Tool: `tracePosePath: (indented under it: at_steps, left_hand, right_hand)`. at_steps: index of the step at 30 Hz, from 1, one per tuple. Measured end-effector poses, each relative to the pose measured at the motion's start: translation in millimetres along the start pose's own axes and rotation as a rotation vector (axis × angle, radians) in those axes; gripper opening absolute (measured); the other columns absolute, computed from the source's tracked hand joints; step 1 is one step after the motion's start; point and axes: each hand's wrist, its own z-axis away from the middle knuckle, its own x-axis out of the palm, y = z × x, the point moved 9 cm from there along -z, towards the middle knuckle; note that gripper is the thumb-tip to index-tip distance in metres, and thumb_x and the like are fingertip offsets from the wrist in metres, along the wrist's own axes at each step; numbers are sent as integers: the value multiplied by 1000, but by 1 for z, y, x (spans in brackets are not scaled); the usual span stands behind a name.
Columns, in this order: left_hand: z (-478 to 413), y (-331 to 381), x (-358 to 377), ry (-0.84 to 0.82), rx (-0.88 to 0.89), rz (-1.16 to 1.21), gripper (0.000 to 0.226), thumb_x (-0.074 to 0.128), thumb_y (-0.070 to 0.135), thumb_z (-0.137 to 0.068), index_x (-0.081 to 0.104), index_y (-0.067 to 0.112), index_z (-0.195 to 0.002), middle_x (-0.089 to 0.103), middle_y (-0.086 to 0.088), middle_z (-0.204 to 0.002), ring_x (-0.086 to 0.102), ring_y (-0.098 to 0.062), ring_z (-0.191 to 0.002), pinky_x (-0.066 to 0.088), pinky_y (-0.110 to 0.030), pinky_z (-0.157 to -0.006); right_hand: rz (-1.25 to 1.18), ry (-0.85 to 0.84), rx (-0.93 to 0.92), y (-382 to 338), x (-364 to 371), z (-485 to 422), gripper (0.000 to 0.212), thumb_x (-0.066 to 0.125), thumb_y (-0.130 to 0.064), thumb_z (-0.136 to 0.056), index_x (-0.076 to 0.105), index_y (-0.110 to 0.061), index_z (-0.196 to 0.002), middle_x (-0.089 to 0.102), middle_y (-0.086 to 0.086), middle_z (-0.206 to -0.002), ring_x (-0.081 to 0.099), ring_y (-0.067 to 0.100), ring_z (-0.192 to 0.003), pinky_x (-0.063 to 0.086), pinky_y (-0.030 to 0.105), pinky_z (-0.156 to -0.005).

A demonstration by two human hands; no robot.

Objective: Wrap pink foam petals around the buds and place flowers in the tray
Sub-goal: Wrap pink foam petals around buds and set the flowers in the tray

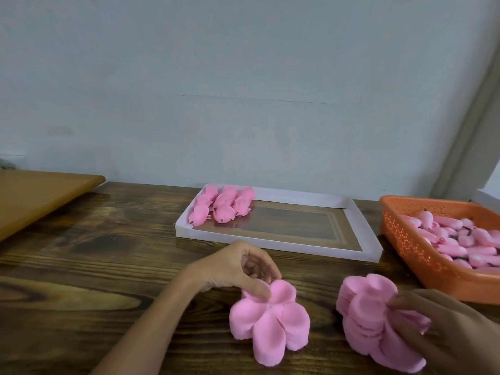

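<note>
Partly cropped right hand (443, 331) grips petal stack (370, 312); left hand (238, 269) pinches petal piece (270, 323).

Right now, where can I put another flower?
The tray is bare on its right side, between the finished flowers and its right wall; its far-left corner is crowded. Bare table also lies between the brown board and the left hand.

1. A pink petal piece (270, 320) with five rounded lobes lies flat, its top lobe pinched by the left fingers (259, 289).
2. The petal stack (370, 318) is tilted up and gripped by the right fingers (405, 303).
3. Wrapped pink flowers (221, 204) lie beyond the left fingers, in the far left corner of the white-rimmed tray (270, 240).
4. Pale pink buds (460, 239) are heaped beyond the right fingers.
</note>
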Motion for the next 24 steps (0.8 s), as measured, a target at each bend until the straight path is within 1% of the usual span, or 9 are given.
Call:
tracePosePath:
  at_steps: [1,3,4,5,8,12,16,20,24]
  left_hand:
    - [0,-1,-1,0,-5,9,32,90,12,-79,79,18,-108,77,-2,-98,68,-14,-91,54,-27,-82]
    - [1,-2,-3,5,-7,22,33,91,11,-78,79,18,-108,76,-2,-96,69,-14,-90,55,-26,-81]
    - [1,-3,-4,10,-6,27,33,91,11,-78,79,18,-108,76,-2,-96,69,-14,-90,55,-26,-81]
    - [1,-3,-4,15,-4,31,33,91,11,-78,79,17,-107,76,-2,-95,68,-15,-89,55,-26,-81]
    - [1,-5,-7,32,0,37,33,93,12,-76,79,17,-105,75,-3,-92,67,-14,-86,54,-25,-79]
    - [2,-7,-11,68,3,57,30,93,10,-75,79,17,-101,73,-4,-89,65,-16,-84,54,-27,-78]
    - [2,-5,-12,79,11,51,28,93,11,-74,80,19,-97,73,-4,-86,64,-16,-83,54,-26,-77]
    - [3,-5,-14,93,18,53,26,93,10,-75,80,18,-96,73,-5,-86,65,-17,-83,54,-26,-77]
    - [3,-3,-15,113,31,63,25,94,10,-74,80,18,-94,74,-5,-85,67,-17,-83,54,-27,-77]
  right_hand:
    - [-11,-7,28,2,0,0,26,56,-77,-84,51,-78,-109,71,-18,-102,74,10,-85,64,37,-66]
    - [-16,-57,62,10,0,1,54,84,-46,-73,53,-83,-98,72,-16,-104,74,15,-88,63,41,-74]
    - [-24,-91,86,12,4,2,62,90,-35,-69,56,-81,-91,72,-16,-105,74,15,-89,62,42,-75]
    - [-6,-96,81,12,6,0,62,93,-30,-67,58,-78,-87,72,-18,-105,74,16,-89,62,42,-76]
    - [18,-78,76,10,3,-1,51,94,-27,-68,67,-64,-89,70,-23,-106,74,14,-89,62,41,-75]
    - [56,-42,71,8,3,-3,40,96,-23,-66,79,-48,-92,71,-22,-105,75,15,-89,62,42,-74]
    - [48,-40,61,6,3,-3,37,92,-32,-72,76,-52,-98,69,-22,-113,71,11,-100,61,41,-79]
    - [55,-15,53,7,4,-3,41,95,-30,-68,76,-53,-96,70,-24,-110,73,11,-93,62,39,-70]
    - [57,-11,52,8,3,-3,43,96,-28,-66,76,-52,-96,70,-24,-109,73,11,-91,62,38,-69]
